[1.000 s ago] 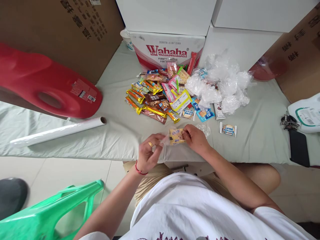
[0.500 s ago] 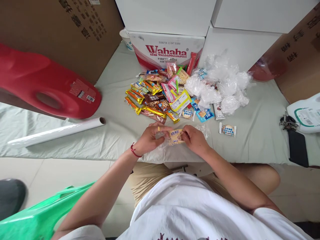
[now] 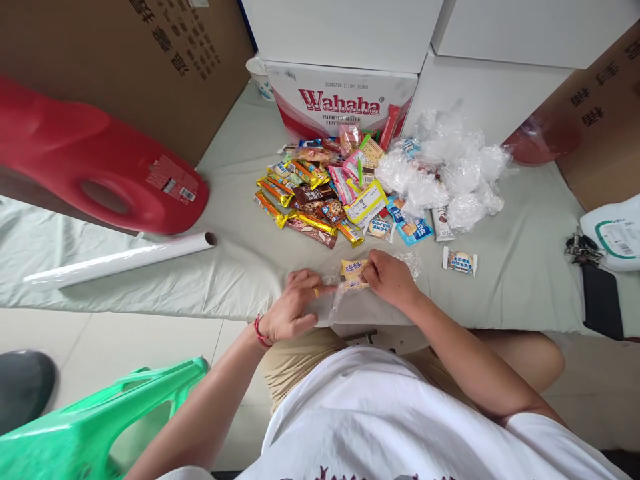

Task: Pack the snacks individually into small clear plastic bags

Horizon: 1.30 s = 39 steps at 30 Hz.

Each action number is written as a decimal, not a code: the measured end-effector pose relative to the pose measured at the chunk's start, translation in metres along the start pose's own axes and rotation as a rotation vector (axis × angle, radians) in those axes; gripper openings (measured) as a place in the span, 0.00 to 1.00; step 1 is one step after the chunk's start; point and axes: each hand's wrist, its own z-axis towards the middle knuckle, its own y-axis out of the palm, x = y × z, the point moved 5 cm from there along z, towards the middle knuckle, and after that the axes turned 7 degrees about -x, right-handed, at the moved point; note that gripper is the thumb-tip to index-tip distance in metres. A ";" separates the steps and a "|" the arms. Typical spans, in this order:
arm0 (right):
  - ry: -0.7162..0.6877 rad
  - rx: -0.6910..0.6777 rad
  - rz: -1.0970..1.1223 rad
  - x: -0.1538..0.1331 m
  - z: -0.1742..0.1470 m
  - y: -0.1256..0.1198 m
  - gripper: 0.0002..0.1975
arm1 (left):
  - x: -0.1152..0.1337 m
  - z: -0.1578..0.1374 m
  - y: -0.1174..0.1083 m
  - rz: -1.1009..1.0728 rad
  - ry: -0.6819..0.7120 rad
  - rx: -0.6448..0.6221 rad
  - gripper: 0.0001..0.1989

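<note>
Taking the yellow packet (image 3: pixel 353 275) as the clock's centre, the person's white shirt (image 3: pixel 375 413) filled six o'clock and a green stool (image 3: pixel 100 413) stood on the floor at eight. The left hand (image 3: pixel 295 303) lay close by at eight, its thumb well apart from the fingers and its index finger stretched to clear film (image 3: pixel 336 299) beside the packet; that film was so transparent that I could not fairly say where its edges ran. At three o'clock the right hand (image 3: pixel 393 277) pinched the packet's end between thumb and curled fingers, near the front edge of the cloth-covered table (image 3: pixel 240 273). A single biscuit pack (image 3: pixel 460 262) lay farther out at three, with a black phone (image 3: pixel 603 301) well beyond it. A white roll (image 3: pixel 120 260) lay at nine. Between eleven and twelve was a heap of wrapped snacks (image 3: pixel 313 193); crumpled clear plastic (image 3: pixel 455 173) was piled between one and two. Behind the heap, at twelve, stood a Wahaha carton (image 3: pixel 345 100).
</note>
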 end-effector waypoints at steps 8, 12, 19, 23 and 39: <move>0.006 0.022 0.015 0.000 0.000 0.003 0.06 | 0.002 -0.002 0.017 0.132 -0.262 0.297 0.21; 0.007 0.020 0.012 0.000 0.001 0.003 0.06 | -0.002 0.007 0.016 0.012 -0.392 0.552 0.19; -0.020 0.031 0.004 -0.001 0.001 0.003 0.06 | -0.008 0.023 0.008 -0.142 -0.533 0.681 0.23; -0.042 0.023 0.108 0.002 0.000 -0.001 0.06 | -0.015 0.026 0.006 -0.143 -0.636 0.585 0.29; -0.267 0.507 0.052 -0.004 -0.042 -0.056 0.13 | -0.001 0.028 0.020 0.068 -0.630 0.680 0.07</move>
